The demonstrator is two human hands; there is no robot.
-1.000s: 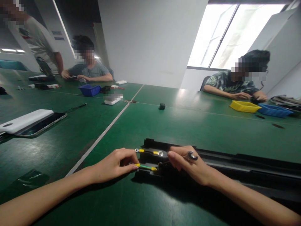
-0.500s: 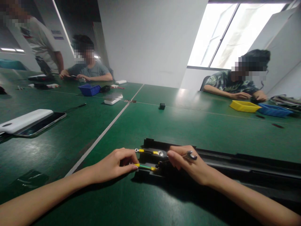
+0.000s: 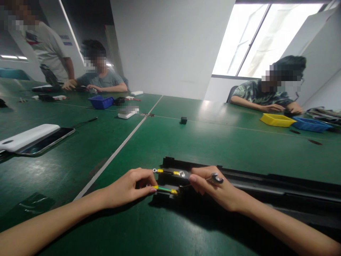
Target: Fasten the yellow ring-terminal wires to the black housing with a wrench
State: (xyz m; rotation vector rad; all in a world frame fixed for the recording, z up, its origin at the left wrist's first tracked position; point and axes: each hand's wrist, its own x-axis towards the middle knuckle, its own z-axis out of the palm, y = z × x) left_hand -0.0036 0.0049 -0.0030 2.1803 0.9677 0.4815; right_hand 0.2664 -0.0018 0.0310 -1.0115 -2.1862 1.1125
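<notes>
My left hand (image 3: pixel 134 185) pinches the near end of a short green wire (image 3: pixel 165 189) with yellow sleeves at its ends. The wire's other end lies inside a long black metal channel (image 3: pixel 250 181). Above it runs a black wire (image 3: pixel 167 172) with yellow sleeves and ring terminals; one ring lies on the channel by a bright round fastener. My right hand (image 3: pixel 213 185) is closed around an open-end wrench (image 3: pixel 217 178), whose open jaw sticks out behind the thumb. The wrench's other end points down beside the green wire's terminal, where it is dark and hard to make out.
A white box (image 3: pixel 39 133) and a phone (image 3: pixel 50 142) lie at the left. A small black cube (image 3: pixel 183 120) sits mid-table. Farther off are a dark blue bin (image 3: pixel 101 102), a yellow bin (image 3: pixel 277 120) and a blue bin (image 3: pixel 311 124). Several people are across the table.
My right hand and the wrench have turned very slightly; my left hand holds still on the green wire. At the far left, a co-worker's hand has moved left.
</notes>
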